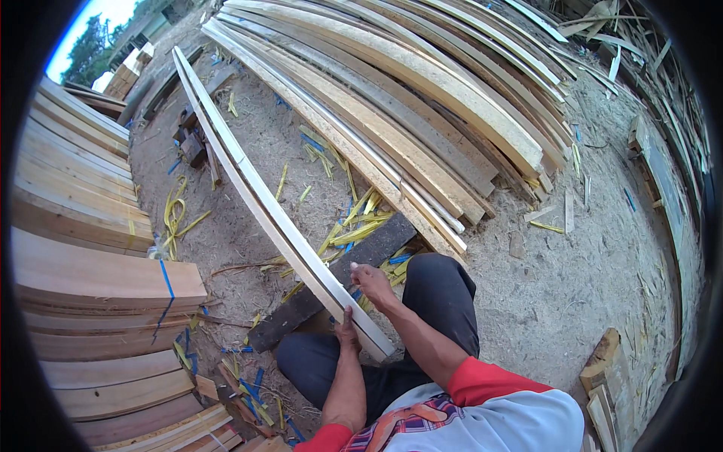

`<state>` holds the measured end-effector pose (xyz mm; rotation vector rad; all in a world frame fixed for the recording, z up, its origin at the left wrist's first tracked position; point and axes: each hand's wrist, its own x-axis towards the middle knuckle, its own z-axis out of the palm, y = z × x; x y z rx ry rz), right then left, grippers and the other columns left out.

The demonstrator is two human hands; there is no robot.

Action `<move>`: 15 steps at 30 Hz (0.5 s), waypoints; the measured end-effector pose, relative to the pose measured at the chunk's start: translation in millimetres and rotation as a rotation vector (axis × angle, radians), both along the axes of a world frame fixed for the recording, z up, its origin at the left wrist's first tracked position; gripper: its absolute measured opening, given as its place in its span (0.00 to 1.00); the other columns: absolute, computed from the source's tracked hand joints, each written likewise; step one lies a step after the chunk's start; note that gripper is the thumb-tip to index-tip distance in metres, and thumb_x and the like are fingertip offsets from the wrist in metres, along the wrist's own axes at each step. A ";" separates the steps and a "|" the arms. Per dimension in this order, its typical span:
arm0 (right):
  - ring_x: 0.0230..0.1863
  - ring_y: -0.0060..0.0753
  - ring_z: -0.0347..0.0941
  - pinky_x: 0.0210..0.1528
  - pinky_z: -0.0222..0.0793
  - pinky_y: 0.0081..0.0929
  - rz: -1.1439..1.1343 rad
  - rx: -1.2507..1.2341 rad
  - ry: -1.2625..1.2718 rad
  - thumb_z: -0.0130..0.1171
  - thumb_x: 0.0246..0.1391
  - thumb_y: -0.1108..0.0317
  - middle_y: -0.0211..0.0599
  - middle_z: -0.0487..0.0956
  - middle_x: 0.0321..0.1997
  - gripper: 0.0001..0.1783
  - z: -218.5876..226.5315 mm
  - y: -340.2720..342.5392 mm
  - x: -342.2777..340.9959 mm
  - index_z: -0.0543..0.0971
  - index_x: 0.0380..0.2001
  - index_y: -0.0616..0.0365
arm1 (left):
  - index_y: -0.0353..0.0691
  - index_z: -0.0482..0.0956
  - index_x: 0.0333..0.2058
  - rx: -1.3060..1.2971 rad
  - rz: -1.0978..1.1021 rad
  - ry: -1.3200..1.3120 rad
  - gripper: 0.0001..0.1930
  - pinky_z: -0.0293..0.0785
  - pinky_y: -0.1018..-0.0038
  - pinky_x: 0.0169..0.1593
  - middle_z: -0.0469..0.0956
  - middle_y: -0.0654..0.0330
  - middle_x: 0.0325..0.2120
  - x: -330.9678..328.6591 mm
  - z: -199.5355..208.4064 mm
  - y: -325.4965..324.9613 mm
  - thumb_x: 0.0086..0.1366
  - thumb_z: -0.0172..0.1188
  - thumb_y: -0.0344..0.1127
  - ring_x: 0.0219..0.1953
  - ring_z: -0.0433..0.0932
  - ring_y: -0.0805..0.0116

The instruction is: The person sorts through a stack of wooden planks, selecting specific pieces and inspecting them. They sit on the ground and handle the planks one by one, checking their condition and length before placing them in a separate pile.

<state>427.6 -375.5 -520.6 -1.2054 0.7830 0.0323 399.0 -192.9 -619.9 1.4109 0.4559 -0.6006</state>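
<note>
Two long, narrow, pale wooden strips (256, 187) lie side by side, running from between my knees away to the far left. Their near part passes over a dark timber block (297, 313) on the ground. My left hand (347, 331) grips the near end of the strips, its fingers going behind the wood. Just right of the strips, a little above the dark block, my right hand (369, 282) is closed with the thumb up. Whatever it holds, if anything, is too small to make out.
A wide stack of long boards (422, 83) spreads over the far middle and right. Bundled planks (105, 279) are piled along the left. Yellow strapping scraps (354, 226) litter the sandy ground. A short wood piece (602, 361) lies at the lower right, with scrap slats (648, 83) beyond.
</note>
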 end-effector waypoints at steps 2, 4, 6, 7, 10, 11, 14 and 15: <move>0.32 0.20 0.75 0.36 0.72 0.20 -0.174 0.055 -0.287 0.58 0.62 0.60 0.32 0.78 0.32 0.15 63.3 -51.2 -0.2 0.78 0.41 0.63 | 0.32 0.69 0.58 0.055 0.057 -0.001 0.43 0.70 0.60 0.53 0.74 0.53 0.51 -0.7 -4.0 0.8 0.52 0.70 0.59 0.50 0.74 0.59; 0.30 0.15 0.69 0.32 0.65 0.17 -0.323 -0.271 -0.263 0.56 0.63 0.60 0.27 0.76 0.26 0.16 75.0 -119.5 -4.2 0.80 0.38 0.64 | 0.33 0.69 0.58 0.178 0.066 -0.005 0.44 0.70 0.60 0.54 0.74 0.53 0.51 1.5 1.6 -2.6 0.52 0.70 0.60 0.51 0.74 0.58; 0.29 0.38 0.73 0.36 0.68 0.33 -0.370 -0.673 -0.074 0.56 0.59 0.59 0.45 0.78 0.26 0.18 25.3 -194.4 -5.3 0.79 0.37 0.68 | 0.34 0.69 0.59 0.209 0.044 0.034 0.44 0.69 0.60 0.55 0.74 0.53 0.51 3.3 4.4 -9.2 0.52 0.69 0.61 0.51 0.73 0.57; 0.35 0.53 0.76 0.43 0.70 0.42 -0.264 -0.954 0.027 0.55 0.57 0.62 0.55 0.78 0.30 0.17 8.5 -218.6 -9.5 0.78 0.35 0.69 | 0.34 0.69 0.59 0.191 0.038 0.072 0.44 0.69 0.60 0.55 0.74 0.53 0.51 2.7 3.2 -5.3 0.53 0.69 0.61 0.52 0.73 0.57; 0.53 0.60 0.70 0.56 0.66 0.45 -0.047 -1.137 0.284 0.53 0.57 0.64 0.57 0.74 0.50 0.20 -75.7 -294.7 -32.2 0.73 0.48 0.67 | 0.34 0.68 0.60 0.222 -0.016 0.083 0.44 0.68 0.61 0.56 0.74 0.52 0.52 7.6 3.4 -8.6 0.53 0.68 0.61 0.53 0.73 0.57; 0.59 0.63 0.66 0.61 0.63 0.46 -0.097 -1.152 0.298 0.52 0.58 0.63 0.58 0.71 0.60 0.25 -98.6 -300.7 -33.9 0.70 0.55 0.66 | 0.35 0.68 0.60 0.260 -0.030 0.082 0.44 0.68 0.62 0.56 0.74 0.51 0.53 9.2 5.6 -6.4 0.53 0.68 0.62 0.54 0.73 0.57; 0.58 0.63 0.66 0.60 0.63 0.49 0.046 -1.258 0.456 0.56 0.54 0.66 0.59 0.70 0.56 0.26 -95.6 -286.6 -29.5 0.68 0.55 0.65 | 0.35 0.68 0.60 0.231 -0.042 0.121 0.45 0.68 0.63 0.57 0.75 0.50 0.53 4.4 6.3 -1.1 0.53 0.67 0.62 0.54 0.73 0.57; 0.57 0.61 0.67 0.59 0.63 0.50 0.064 -1.298 0.527 0.56 0.53 0.66 0.58 0.71 0.53 0.25 -96.8 -275.4 -23.0 0.68 0.54 0.64 | 0.34 0.69 0.60 0.274 -0.041 0.116 0.45 0.68 0.63 0.57 0.75 0.50 0.52 4.0 8.1 0.1 0.53 0.67 0.63 0.54 0.74 0.57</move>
